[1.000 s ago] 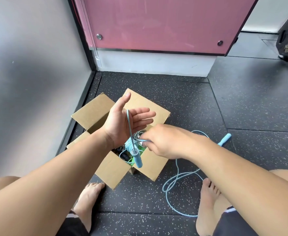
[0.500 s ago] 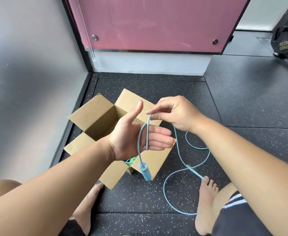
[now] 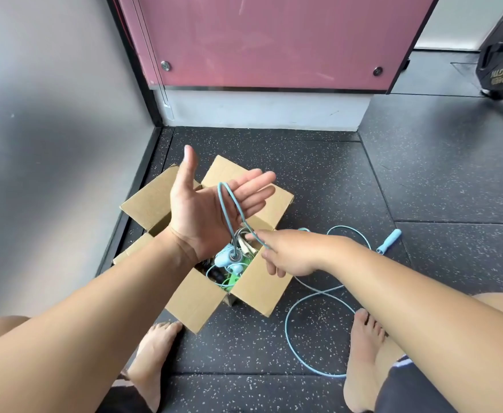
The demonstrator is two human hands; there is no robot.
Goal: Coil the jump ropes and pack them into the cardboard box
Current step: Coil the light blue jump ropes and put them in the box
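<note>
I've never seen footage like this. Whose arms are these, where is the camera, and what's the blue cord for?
No machine here: a person wears a camera on the head, looking down at their own arms. The left hand is open, palm toward the camera, with a loop of the blue jump rope draped over its fingers. The right hand holds the same rope lower down. The rest trails across the dark floor to its far handle. Below sits an open cardboard box with other ropes already inside.
</note>
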